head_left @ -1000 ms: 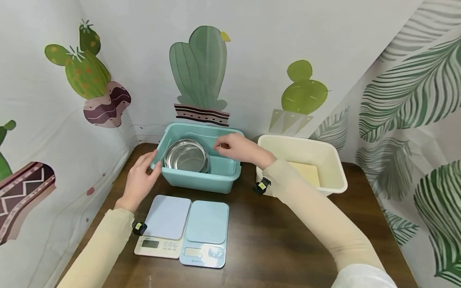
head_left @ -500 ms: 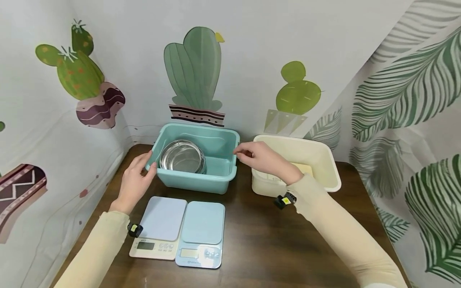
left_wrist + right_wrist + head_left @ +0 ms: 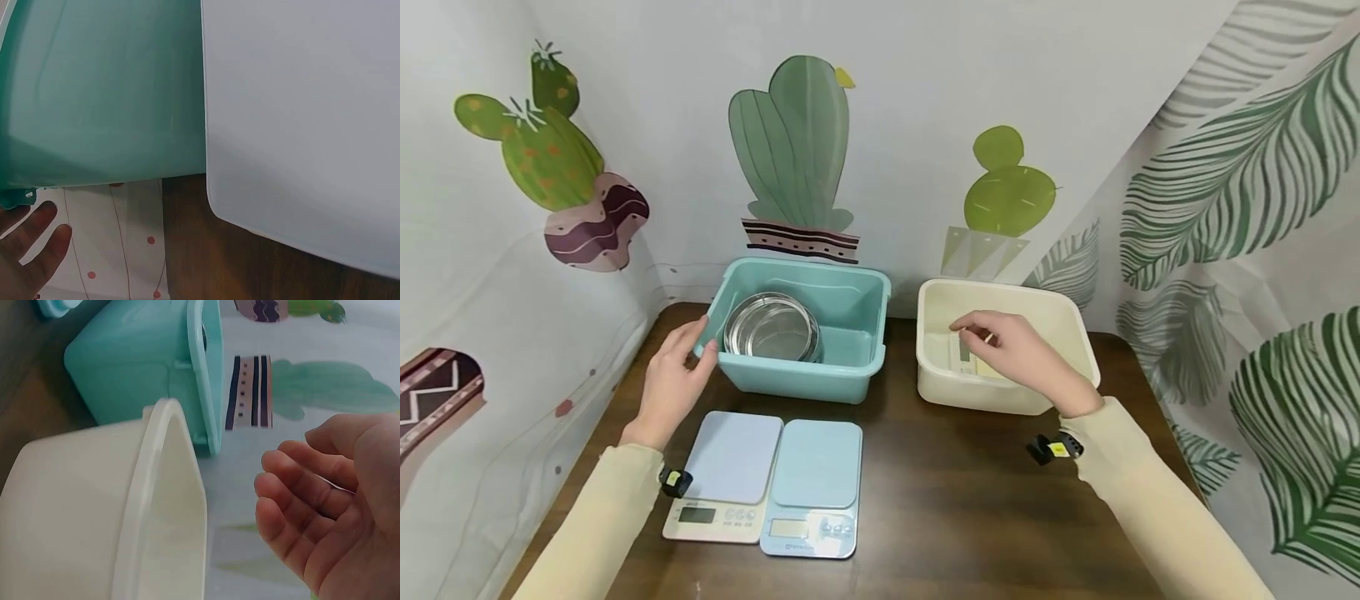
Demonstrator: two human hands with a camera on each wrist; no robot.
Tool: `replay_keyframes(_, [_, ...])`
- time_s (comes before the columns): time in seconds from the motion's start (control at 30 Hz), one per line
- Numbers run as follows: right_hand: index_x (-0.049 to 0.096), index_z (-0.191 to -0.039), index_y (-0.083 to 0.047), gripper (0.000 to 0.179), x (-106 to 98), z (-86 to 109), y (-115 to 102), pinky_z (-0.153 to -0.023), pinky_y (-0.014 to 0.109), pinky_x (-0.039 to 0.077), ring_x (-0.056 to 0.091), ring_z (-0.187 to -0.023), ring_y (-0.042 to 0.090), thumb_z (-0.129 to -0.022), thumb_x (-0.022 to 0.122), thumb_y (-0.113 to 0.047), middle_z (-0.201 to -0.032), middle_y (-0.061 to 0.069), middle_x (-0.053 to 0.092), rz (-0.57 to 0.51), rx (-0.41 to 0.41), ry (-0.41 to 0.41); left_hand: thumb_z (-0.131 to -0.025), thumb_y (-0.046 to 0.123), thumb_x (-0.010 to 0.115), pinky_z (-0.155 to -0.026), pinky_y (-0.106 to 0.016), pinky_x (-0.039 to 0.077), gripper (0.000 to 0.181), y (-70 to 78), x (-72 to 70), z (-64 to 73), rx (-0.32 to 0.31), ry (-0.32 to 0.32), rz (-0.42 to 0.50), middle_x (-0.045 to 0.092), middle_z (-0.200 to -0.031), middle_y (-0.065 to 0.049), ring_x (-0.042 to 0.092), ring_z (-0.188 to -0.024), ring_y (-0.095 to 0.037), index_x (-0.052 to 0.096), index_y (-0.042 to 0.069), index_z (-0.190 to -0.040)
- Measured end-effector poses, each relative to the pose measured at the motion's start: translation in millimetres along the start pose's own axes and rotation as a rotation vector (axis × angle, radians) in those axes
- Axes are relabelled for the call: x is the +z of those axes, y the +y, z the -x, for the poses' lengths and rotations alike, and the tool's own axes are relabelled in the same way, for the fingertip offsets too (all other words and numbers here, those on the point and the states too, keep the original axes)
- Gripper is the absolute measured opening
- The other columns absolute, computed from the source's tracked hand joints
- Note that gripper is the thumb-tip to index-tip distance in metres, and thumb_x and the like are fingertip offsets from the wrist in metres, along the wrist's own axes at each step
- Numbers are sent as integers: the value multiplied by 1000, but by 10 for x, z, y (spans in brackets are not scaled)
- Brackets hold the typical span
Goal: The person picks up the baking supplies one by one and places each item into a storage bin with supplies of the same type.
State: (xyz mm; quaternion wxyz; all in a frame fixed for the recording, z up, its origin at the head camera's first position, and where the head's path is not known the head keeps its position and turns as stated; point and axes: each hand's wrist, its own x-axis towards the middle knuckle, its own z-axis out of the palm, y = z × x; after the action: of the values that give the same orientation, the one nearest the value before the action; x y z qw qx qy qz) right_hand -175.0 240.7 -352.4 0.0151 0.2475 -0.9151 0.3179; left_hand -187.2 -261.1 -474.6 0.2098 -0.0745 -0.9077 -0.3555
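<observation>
My left hand (image 3: 676, 375) rests at the left end of the teal plastic basin (image 3: 797, 377), its fingertips at the rim. In the left wrist view the fingers (image 3: 47, 250) are spread just by the rim's corner. Inside the basin, on its left side, sits a stack of round metal sieves (image 3: 772, 327). My right hand (image 3: 1015, 346) hovers above the cream plastic basin (image 3: 973, 397), loosely curled with nothing in it. Beneath that hand, partly hidden, lies a pale yellow kitchen scale (image 3: 964, 350) with a small display.
Two kitchen scales lie side by side in front of the teal basin: a white one with a lilac plate (image 3: 735, 457) and a light blue one (image 3: 820, 467). Both basins stand on a dark wooden table (image 3: 955, 500), against a wall hanging (image 3: 895, 150) printed with cacti.
My right hand has moved right, from over the teal basin to above the cream one. My left hand stays at the teal basin's left rim. The head view has shifted slightly.
</observation>
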Motion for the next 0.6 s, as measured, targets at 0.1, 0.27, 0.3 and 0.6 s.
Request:
replay_keyframes(0.1, [77, -116, -8, 21, -49, 96, 66, -73, 32, 55, 64, -79, 17, -103, 60, -10, -101, 1, 76, 17, 8, 27, -107, 32, 57, -84, -11, 39, 51, -5, -13, 4, -4, -2, -2, 56, -148, -16, 64, -114, -36, 53, 14, -155])
replay_keyframes(0.27, [76, -116, -7, 20, -124, 253, 146, -71, 30, 54, 63, -80, 17, -103, 62, -10, -103, 5, 76, 46, 25, 66, -107, 31, 57, -83, -11, 39, 51, -15, -10, 12, -7, -5, -1, 56, -148, -17, 65, -111, -34, 52, 13, -155])
replay_keyframes(0.3, [76, -116, -6, 20, -138, 282, 160, -71, 30, 54, 63, -81, 17, -103, 62, -10, -102, 5, 76, 50, 30, 71, -107, 31, 57, -83, -11, 40, 51, -16, -9, 12, -6, -4, 0, 56, -148, -17, 65, -110, -34, 52, 13, -155])
replay_keyframes(0.6, [75, -118, -4, 20, -223, 543, 269, -68, 25, 53, 64, -80, 16, -103, 62, -8, -97, 5, 76, 50, 93, 114, -108, 32, 56, -82, -13, 40, 51, 0, -13, 3, -5, -8, -1, 55, -149, -17, 65, -108, -34, 52, 13, -155])
